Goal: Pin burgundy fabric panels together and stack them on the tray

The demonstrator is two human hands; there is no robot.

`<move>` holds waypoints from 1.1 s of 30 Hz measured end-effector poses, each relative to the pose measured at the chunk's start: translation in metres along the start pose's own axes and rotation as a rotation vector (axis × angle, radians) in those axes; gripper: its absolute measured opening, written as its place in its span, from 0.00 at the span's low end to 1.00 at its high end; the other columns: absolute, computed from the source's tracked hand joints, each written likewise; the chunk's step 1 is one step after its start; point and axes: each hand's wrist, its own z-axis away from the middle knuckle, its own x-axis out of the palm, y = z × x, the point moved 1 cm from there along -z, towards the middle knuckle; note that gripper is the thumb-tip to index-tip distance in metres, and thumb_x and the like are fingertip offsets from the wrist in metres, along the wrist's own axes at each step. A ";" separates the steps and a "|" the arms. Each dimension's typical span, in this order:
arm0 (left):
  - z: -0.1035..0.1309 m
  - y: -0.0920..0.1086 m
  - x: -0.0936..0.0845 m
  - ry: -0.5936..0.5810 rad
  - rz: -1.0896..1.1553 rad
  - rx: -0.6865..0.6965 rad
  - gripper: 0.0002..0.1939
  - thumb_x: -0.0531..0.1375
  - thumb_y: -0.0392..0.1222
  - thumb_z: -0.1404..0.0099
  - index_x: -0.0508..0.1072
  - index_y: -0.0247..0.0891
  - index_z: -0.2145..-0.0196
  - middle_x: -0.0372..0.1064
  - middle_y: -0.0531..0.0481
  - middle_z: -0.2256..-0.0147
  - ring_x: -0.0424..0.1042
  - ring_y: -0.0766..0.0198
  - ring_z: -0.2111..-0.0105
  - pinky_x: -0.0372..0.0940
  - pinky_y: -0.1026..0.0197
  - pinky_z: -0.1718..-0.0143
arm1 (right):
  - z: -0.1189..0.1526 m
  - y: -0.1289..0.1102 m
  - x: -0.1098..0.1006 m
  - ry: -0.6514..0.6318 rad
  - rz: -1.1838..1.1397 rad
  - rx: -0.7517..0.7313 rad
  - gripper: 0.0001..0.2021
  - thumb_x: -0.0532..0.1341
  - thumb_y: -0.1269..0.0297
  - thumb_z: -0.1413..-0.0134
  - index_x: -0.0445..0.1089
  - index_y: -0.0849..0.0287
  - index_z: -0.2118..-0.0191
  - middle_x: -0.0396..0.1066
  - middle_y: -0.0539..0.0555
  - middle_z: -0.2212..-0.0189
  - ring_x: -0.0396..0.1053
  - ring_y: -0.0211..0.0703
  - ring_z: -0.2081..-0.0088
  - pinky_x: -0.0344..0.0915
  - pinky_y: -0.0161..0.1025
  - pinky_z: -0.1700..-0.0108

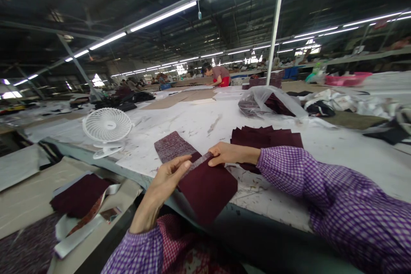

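Note:
A maroon fabric piece (210, 186) with a speckled grey-purple strip along its top edge hangs from both hands over the table's front edge. My left hand (170, 175) pinches the strip's left end between thumb and fingers. Farther right along the same edge, my right hand (221, 153) grips it, thumb in front. Just behind the left hand lies a speckled grey-purple fabric piece (175, 144) on the table, partly covered by the held one. Beside my right wrist is a fanned stack of maroon pieces (266, 136), some of it hidden by the forearm.
A white fan (107, 126) stands at the table's left edge. Behind the stack sits a clear plastic bag (272, 103) with maroon fabric. A lower surface at left holds fabric scraps (80, 195). A metal pole (275, 25) rises at the back; a person (218, 75) bends over the far end.

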 end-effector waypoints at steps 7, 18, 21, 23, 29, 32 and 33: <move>-0.034 -0.010 0.043 0.130 -0.507 0.225 0.07 0.61 0.38 0.44 0.80 0.41 0.67 0.77 0.47 0.68 0.74 0.55 0.65 0.63 0.56 0.60 | 0.001 0.004 -0.006 0.030 0.212 0.050 0.06 0.61 0.66 0.54 0.65 0.63 0.75 0.61 0.44 0.83 0.59 0.31 0.80 0.55 0.31 0.76; -0.037 -0.033 0.066 0.048 -0.891 0.321 0.12 0.56 0.36 0.37 0.80 0.42 0.63 0.71 0.47 0.67 0.71 0.60 0.65 0.60 0.61 0.64 | 0.001 0.010 -0.028 0.055 0.901 -0.233 0.10 0.57 0.73 0.46 0.76 0.64 0.63 0.75 0.56 0.68 0.68 0.39 0.67 0.59 0.34 0.61; -0.035 -0.031 0.066 0.049 -0.915 0.304 0.12 0.56 0.36 0.36 0.79 0.42 0.63 0.70 0.48 0.67 0.70 0.62 0.65 0.59 0.63 0.64 | -0.001 0.014 -0.027 0.046 0.895 -0.240 0.11 0.56 0.76 0.47 0.75 0.65 0.62 0.75 0.55 0.69 0.68 0.37 0.68 0.60 0.33 0.61; -0.034 -0.029 0.066 0.048 -0.931 0.291 0.11 0.56 0.36 0.36 0.79 0.42 0.63 0.70 0.49 0.66 0.69 0.64 0.65 0.58 0.64 0.64 | -0.002 0.017 -0.028 0.042 0.862 -0.243 0.12 0.55 0.76 0.46 0.75 0.65 0.61 0.74 0.54 0.71 0.68 0.36 0.69 0.60 0.32 0.61; -0.029 -0.023 0.069 0.047 -0.998 0.317 0.12 0.54 0.37 0.34 0.79 0.41 0.64 0.70 0.49 0.66 0.68 0.63 0.64 0.57 0.64 0.65 | -0.003 0.019 -0.028 0.043 0.928 -0.295 0.10 0.56 0.76 0.49 0.75 0.63 0.64 0.74 0.54 0.70 0.66 0.37 0.69 0.59 0.33 0.63; -0.027 -0.022 0.070 0.052 -1.022 0.334 0.12 0.54 0.37 0.34 0.79 0.41 0.64 0.70 0.49 0.66 0.68 0.63 0.64 0.57 0.63 0.65 | -0.001 0.015 -0.025 0.046 0.961 -0.275 0.10 0.56 0.75 0.49 0.74 0.63 0.65 0.73 0.54 0.71 0.65 0.37 0.70 0.58 0.33 0.63; -0.027 -0.022 0.070 0.052 -1.024 0.339 0.12 0.54 0.37 0.34 0.79 0.41 0.64 0.70 0.49 0.66 0.68 0.62 0.64 0.57 0.63 0.66 | -0.001 0.013 -0.024 0.047 0.970 -0.267 0.10 0.56 0.75 0.49 0.74 0.63 0.65 0.73 0.54 0.71 0.65 0.37 0.70 0.58 0.33 0.64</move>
